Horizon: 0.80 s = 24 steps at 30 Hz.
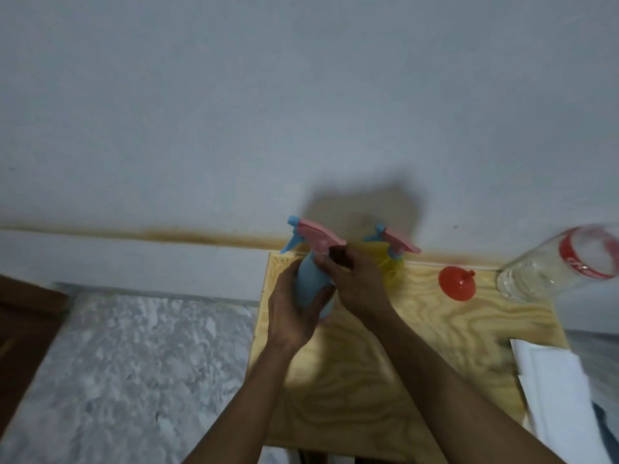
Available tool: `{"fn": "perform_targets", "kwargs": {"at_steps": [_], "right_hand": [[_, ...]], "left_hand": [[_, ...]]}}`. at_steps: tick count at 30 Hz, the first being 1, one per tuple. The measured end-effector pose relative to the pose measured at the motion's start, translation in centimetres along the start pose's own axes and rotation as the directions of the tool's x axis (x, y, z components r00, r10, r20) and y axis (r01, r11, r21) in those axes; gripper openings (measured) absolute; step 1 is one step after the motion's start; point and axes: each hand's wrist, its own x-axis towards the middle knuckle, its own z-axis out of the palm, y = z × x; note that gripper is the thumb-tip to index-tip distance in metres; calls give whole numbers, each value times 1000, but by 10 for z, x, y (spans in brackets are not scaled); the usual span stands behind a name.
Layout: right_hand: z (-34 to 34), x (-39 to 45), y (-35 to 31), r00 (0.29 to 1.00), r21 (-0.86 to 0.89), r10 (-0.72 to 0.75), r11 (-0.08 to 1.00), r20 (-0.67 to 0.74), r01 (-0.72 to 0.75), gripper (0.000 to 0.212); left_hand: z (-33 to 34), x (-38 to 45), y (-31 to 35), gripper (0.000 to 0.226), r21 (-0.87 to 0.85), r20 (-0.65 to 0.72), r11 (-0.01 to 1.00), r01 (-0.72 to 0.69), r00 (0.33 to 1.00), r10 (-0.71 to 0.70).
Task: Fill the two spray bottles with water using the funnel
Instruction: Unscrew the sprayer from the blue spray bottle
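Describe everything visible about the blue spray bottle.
The blue spray bottle looks like pale blue plastic, with a pink spray head and a blue trigger and nozzle pointing left. It stands roughly upright at the wooden board's far left corner. The left hand grips its body; the right hand pinches its neck. Its contents cannot be seen.

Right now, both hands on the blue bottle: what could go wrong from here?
1. The right hand works the neck of the blue spray bottle close in front of the yellow spray bottle; a slip could knock it over.
2. The clear bottle stands at the board's far right corner, where a sweeping arm could tip it.
3. The red funnel lies loose and may roll.
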Motion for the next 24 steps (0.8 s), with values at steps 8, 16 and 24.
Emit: {"fn": "perform_targets", "kwargs": {"at_steps": [8,16,24], "right_hand": [[-27,-55,-84,983,205,-113,968,-148,142,17],[-63,-91,-138,961,250,-221,934,-164,257,18],[-122,-114,-144,974,250,-228,943,0,221,22]], "left_hand": [[-10,-44,68,59,-36,-231,934,-354,913,337],[-7,-73,136,55,-167,-255,874,-457,876,409],[19,-115,167,61,-290,-233,897,-333,934,272]]}}
